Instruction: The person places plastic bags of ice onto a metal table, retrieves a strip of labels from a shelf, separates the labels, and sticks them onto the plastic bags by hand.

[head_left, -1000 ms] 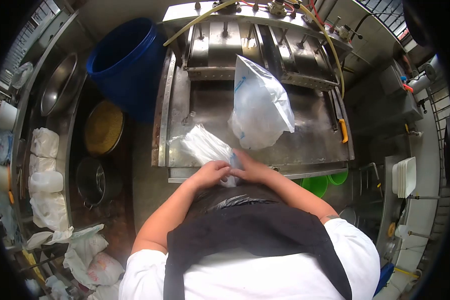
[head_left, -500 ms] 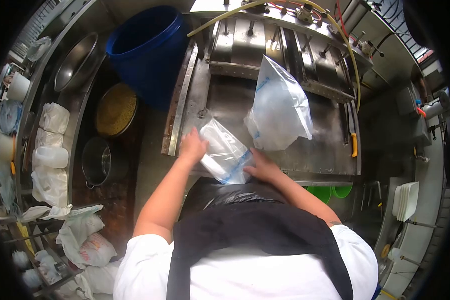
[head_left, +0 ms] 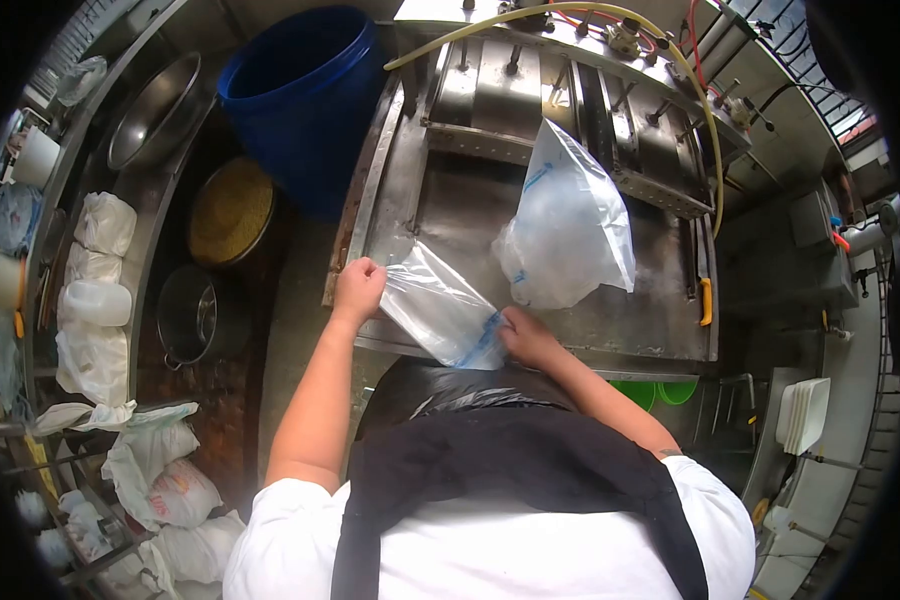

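A clear plastic bag [head_left: 438,305] with blue print at its lower end is stretched between my two hands at the front edge of the metal table. My left hand [head_left: 360,287] pinches its left side, and creases run out from the fingers. At the bag's lower right, my right hand [head_left: 527,337] is closed on the edge near the blue print. Just beyond, a larger clear plastic bag [head_left: 575,225] with blue marks stands puffed up on the metal table [head_left: 660,255]. I cannot make out its contents.
A yellow-handled knife [head_left: 707,302] lies at the table's right edge. A blue barrel [head_left: 300,110] stands at the back left, with a round yellowish container [head_left: 232,212] and a metal pot [head_left: 187,315] nearer. Green containers [head_left: 665,391] sit below the table's front right.
My left hand has moved slightly left and closed on the bag's side, pulling it out wider and flatter. My right hand stays at the printed end. The view has shifted slightly.
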Demonstrator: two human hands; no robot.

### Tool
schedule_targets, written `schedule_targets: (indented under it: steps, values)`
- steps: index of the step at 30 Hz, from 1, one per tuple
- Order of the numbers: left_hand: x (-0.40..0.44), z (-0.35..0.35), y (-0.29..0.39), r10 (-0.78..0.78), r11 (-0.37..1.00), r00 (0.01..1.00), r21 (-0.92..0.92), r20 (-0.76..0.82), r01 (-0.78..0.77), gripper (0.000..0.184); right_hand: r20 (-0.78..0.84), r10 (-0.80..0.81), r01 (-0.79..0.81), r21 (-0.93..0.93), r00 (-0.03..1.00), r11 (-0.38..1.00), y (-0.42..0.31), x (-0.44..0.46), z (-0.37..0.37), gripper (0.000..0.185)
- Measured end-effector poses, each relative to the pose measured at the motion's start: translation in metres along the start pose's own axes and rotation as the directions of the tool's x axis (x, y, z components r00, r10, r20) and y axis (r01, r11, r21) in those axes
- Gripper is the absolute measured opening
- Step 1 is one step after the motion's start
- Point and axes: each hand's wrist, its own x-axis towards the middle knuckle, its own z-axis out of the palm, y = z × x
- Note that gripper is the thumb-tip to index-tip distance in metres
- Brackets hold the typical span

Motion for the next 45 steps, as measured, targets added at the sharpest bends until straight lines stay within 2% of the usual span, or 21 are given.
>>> schedule_targets:
  steps: [2, 5, 7, 8, 10, 15, 18, 21, 23, 24, 26, 28, 30, 31, 34, 36, 38, 39, 40, 43, 45]
  values:
    - [0.000, 0.006, -0.010, -0.072, 0.997, 0.996, -0.028, 0.052, 0.074, 0.034, -0.012, 0.024, -0.023, 0.048, 1.000, 0.999, -0.005, -0.002, -0.001, 0.023]
    - [-0.013, 0.015, -0.001, 0.048, 0.984, 0.998, -0.172, -0.051, -0.056, 0.042, -0.004, -0.008, 0.008, 0.139, 1.000, 0.990, -0.015, -0.006, -0.002, 0.020]
    - [-0.024, -0.002, 0.026, -0.030, 0.933, 0.977, -0.344, 0.209, 0.102, 0.050, -0.014, -0.063, 0.065, 0.115, 0.998, 0.991, -0.019, -0.010, -0.006, 0.020]
    - [-0.021, -0.003, 0.018, -0.031, 0.934, 0.981, -0.343, 0.192, 0.097, 0.050, -0.027, -0.120, 0.122, 0.091, 0.992, 0.988, -0.018, -0.009, -0.009, 0.020]
    - [-0.009, -0.018, 0.000, -0.124, 0.925, 0.847, -0.248, 0.517, 0.287, 0.046, -0.053, -0.159, 0.163, 0.071, 0.986, 0.984, -0.007, -0.011, -0.011, 0.021]
    - [-0.041, -0.040, 0.046, 0.078, 0.910, 0.838, -0.382, 0.541, 0.162, 0.034, -0.070, -0.125, 0.137, 0.213, 0.990, 0.967, -0.002, -0.012, -0.008, 0.021]
    - [-0.056, -0.032, 0.048, 0.230, 0.933, 0.851, -0.356, 0.472, -0.054, 0.032, 0.036, -0.091, 0.078, 0.271, 0.995, 0.959, -0.005, -0.010, -0.014, 0.020]
    - [-0.085, -0.048, 0.081, 0.197, 0.940, 0.878, -0.338, 0.437, -0.042, 0.025, 0.233, -0.055, -0.004, 0.246, 0.971, 0.969, -0.023, -0.004, -0.034, 0.039]
    - [-0.110, -0.063, 0.112, 0.139, 0.966, 0.902, -0.258, 0.408, -0.032, 0.022, 0.280, -0.373, 0.301, 0.269, 0.885, 0.915, -0.061, -0.015, -0.050, 0.070]
    - [-0.121, -0.067, 0.123, 0.141, 0.977, 0.904, -0.205, 0.404, -0.060, 0.020, 0.296, -0.388, 0.313, 0.270, 0.873, 0.911, -0.078, -0.017, -0.055, 0.070]
    - [-0.143, -0.075, 0.142, 0.123, 0.986, 0.918, -0.150, 0.378, -0.071, 0.019, 0.283, -0.517, 0.480, 0.192, 0.808, 0.856, -0.110, -0.016, -0.058, 0.094]
    - [-0.162, -0.088, 0.159, 0.162, 0.986, 0.934, -0.085, 0.317, -0.143, 0.019, 0.241, -0.634, 0.587, 0.242, 0.734, 0.772, -0.125, -0.009, -0.040, 0.087]
    - [-0.183, -0.103, 0.164, 0.169, 0.985, 0.959, -0.080, 0.229, -0.155, 0.022, 0.419, -0.480, 0.414, 0.242, 0.771, 0.877, -0.140, -0.004, -0.025, 0.064]
    - [-0.193, -0.111, 0.161, 0.112, 0.992, 0.980, -0.072, 0.162, -0.101, 0.024, 0.409, -0.513, 0.437, 0.270, 0.755, 0.858, -0.145, -0.002, -0.013, 0.034]
    - [-0.221, -0.141, 0.153, -0.051, 0.998, 0.998, -0.025, 0.045, 0.053, 0.033, 0.442, -0.471, 0.399, 0.250, 0.763, 0.882, -0.173, -0.007, 0.006, 0.020]
    - [-0.233, -0.162, 0.137, -0.138, 0.990, 0.990, 0.015, -0.004, 0.138, 0.041, 0.425, -0.536, 0.473, 0.253, 0.729, 0.844, -0.189, -0.005, 0.018, 0.017]
    - [-0.246, -0.168, 0.095, 0.076, 0.997, 0.942, 0.008, -0.326, -0.078, 0.060, 0.445, -0.503, 0.509, 0.116, 0.741, 0.853, -0.206, -0.001, 0.023, 0.016]
    - [-0.252, -0.177, 0.076, 0.080, 0.996, 0.926, -0.013, -0.368, -0.091, 0.085, 0.413, -0.514, 0.502, 0.145, 0.752, 0.852, -0.214, 0.001, 0.029, 0.016]
    - [-0.258, -0.185, 0.059, 0.085, 0.995, 0.914, -0.007, -0.397, -0.095, 0.085, 0.417, -0.535, 0.529, 0.142, 0.734, 0.837, -0.220, 0.006, 0.037, 0.016]
    - [-0.272, -0.195, -0.002, -0.051, 0.968, 0.848, -0.235, -0.527, -0.087, 0.112, 0.350, -0.491, 0.408, 0.287, 0.798, 0.867, -0.255, 0.019, 0.062, 0.023]
    - [-0.286, -0.202, -0.025, -0.136, 0.959, 0.840, -0.284, -0.525, -0.022, 0.109, 0.360, -0.519, 0.444, 0.273, 0.775, 0.853, -0.281, 0.032, 0.087, 0.024]
